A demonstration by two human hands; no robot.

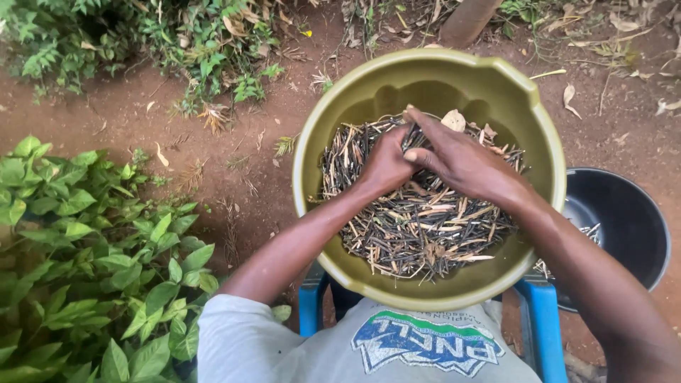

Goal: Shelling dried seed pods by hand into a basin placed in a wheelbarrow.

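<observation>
A big olive-green plastic basin (340, 106) rests on my lap, filled with a heap of thin dark and tan dried pods (425, 227). Both hands are inside the basin over the heap's far part. My left hand (385, 164) is curled with its fingers closed around some pods. My right hand (461, 159) lies partly over the left, fingers pinching pods against it. What lies between the two hands is hidden.
A dark round bowl (624, 220) with a few pods sits on the ground at the right. I sit on a blue plastic chair (543, 319). Leafy green plants (85, 262) fill the left; bare reddish soil (234, 163) and dry leaves lie ahead.
</observation>
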